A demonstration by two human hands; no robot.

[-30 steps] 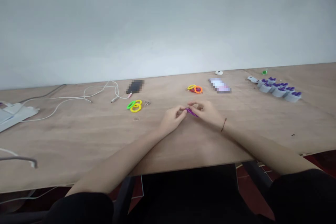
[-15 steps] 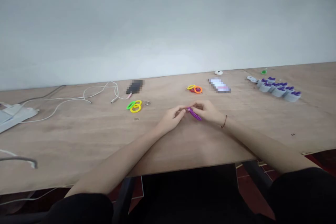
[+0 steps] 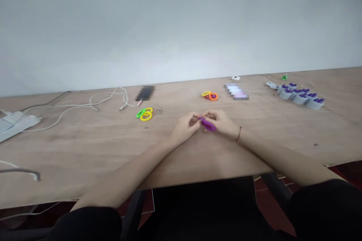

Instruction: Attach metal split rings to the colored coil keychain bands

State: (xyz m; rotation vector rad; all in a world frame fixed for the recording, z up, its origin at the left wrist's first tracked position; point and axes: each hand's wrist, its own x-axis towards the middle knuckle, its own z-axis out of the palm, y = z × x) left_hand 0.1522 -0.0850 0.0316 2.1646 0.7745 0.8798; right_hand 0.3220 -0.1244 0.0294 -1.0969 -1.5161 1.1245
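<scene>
The left hand [image 3: 185, 127] and right hand [image 3: 221, 122] are closed in a tight pinch, with a purple spiral hair coil [image 3: 208, 124] held between their fingertips, just above the plywood table [image 3: 254, 147].

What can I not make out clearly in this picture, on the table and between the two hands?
All in the head view:
The purple coil band: one end is hidden by the fingers of the left hand and the right hand.
The dark object and the pale flat object: pixelated, so their kind is unclear.
The small metal piece: too small to identify.
</scene>
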